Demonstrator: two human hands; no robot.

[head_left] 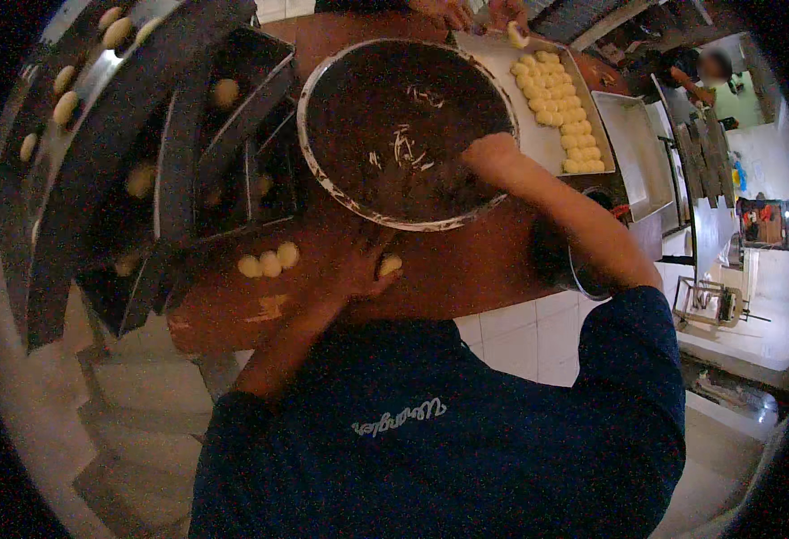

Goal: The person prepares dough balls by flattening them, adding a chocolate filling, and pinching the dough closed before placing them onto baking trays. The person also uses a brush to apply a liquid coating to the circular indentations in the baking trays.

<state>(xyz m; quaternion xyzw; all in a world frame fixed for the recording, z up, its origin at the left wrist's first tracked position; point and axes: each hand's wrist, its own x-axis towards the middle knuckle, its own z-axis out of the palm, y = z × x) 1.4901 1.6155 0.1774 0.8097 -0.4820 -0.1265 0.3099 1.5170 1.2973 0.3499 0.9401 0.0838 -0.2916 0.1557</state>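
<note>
My left hand (369,271) rests low over the brown table, in front of the large round pan. Its fingers curl around a small pale piece of dough (390,265). To its left, three dough balls (269,263) lie side by side in a short row. My right hand (493,160) reaches over the right side of the round pan (322,184), its fingers closed; whatever they hold is hidden. Thin whitish shreds (403,151) are scattered on the pan's dark bottom.
A metal tray (603,135) with rows of pale dough pieces (556,103) stands at the far right. Beyond it, another person's hands (505,13) hold dough. Another tray (635,148) lies farther right. Dark metal pans (268,81) with dough balls fill the left. A dark bucket (551,256) sits below my right forearm.
</note>
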